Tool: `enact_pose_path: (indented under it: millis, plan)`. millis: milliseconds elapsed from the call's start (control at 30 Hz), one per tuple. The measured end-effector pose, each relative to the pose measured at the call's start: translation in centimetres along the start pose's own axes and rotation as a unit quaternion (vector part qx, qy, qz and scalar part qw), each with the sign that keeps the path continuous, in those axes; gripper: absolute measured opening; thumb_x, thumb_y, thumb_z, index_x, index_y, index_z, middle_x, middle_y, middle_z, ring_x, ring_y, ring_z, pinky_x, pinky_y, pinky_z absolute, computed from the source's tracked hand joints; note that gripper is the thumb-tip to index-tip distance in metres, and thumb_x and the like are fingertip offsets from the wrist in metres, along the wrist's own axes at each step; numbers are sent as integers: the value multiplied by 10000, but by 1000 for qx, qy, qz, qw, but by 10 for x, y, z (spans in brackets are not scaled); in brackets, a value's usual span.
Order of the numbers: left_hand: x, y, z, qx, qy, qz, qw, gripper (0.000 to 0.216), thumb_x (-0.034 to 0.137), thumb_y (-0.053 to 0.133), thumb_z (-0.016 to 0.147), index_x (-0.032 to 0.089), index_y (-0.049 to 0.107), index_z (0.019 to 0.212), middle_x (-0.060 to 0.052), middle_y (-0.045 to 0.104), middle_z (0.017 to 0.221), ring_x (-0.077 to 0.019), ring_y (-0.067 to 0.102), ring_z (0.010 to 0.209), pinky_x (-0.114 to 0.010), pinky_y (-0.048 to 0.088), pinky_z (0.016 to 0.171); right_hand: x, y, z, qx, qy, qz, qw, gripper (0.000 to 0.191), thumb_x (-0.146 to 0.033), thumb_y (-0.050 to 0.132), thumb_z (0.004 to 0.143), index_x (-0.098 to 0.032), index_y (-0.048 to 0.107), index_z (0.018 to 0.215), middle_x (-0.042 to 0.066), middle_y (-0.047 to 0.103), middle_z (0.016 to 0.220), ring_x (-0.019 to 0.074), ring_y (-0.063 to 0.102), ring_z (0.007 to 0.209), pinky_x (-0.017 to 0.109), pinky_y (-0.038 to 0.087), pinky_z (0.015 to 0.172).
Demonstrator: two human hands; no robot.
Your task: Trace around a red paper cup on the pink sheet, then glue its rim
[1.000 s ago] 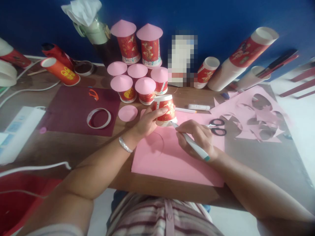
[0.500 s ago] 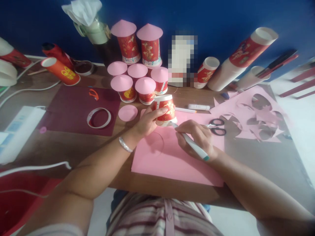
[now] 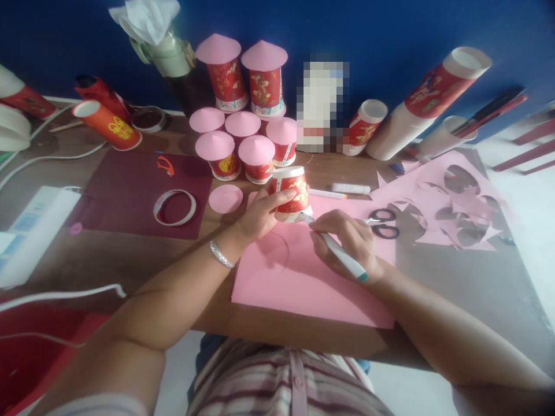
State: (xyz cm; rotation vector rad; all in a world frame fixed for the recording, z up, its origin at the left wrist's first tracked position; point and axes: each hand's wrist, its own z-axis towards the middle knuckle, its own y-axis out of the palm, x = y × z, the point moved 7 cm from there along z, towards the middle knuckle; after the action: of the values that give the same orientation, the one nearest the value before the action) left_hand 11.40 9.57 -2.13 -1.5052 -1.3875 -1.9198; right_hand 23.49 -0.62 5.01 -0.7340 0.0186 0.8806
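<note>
My left hand (image 3: 262,211) is wrapped round a red paper cup (image 3: 295,190) with gold figures and a white band at its lower end. In my right hand (image 3: 347,242) is a white marker (image 3: 344,257) with a green end, its tip against or very close to that white band. Both hands are over pink paper (image 3: 312,283), which bears a drawn curve. Just left of the cup lies a pink paper disc (image 3: 226,199). Behind it stand several red cups with pink cone tops (image 3: 256,151).
Black-handled scissors (image 3: 385,224) lie by my right hand, near cut pink scraps (image 3: 433,211). A glue stick (image 3: 350,188) rests behind the paper. Stacked cups (image 3: 427,104) lean at the back right. To the left are a paper ring (image 3: 174,208), an orange clip (image 3: 165,166) and a power strip (image 3: 37,231).
</note>
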Motion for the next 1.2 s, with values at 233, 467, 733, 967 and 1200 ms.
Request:
enact_pose_path:
  millis: [233,467,733,967,1200]
  plan:
    - [-2,-1,1,-11,5,-4,1000,327,401,769,872,194,737,1122,-83,771,1135,-274,717,1147,-393,565,966,0,1,-1,3,3,-2,1000,156,-96,618,967,-231,594,1043,-20,658,771,129,659,624,242,548,549]
    - [-1,0,0,-7,3,-2,1000,324,404,775,864,204,726,1115,-69,767,1134,-270,713,1152,-398,555,991,0,1,0,1,3,-9,1000,159,-88,615,953,-230,606,1022,-22,663,759,125,657,618,233,541,545]
    - [0,0,0,-1,3,-3,1000,321,398,779,860,209,736,1117,-67,771,1128,-278,714,1168,-411,560,1013,0,0,-1,-5,5,-6,1000,158,-93,615,957,-232,614,1033,-20,665,764,130,660,620,244,554,545]
    - [0,0,0,-6,5,-11,1000,298,384,768,874,210,725,1112,-69,766,1127,-270,715,1146,-399,559,1000,-2,-2,1,-2,-3,1,1000,166,-84,621,953,-223,598,1041,-16,660,769,134,668,636,244,547,545]
    - [-1,-2,-1,-6,0,-23,1000,280,361,763,893,201,730,1121,-65,756,1119,-254,707,1114,-396,552,1003,-2,1,-1,-3,-5,3,1000,181,-74,608,952,-226,583,1047,-17,645,768,131,647,630,241,530,543]
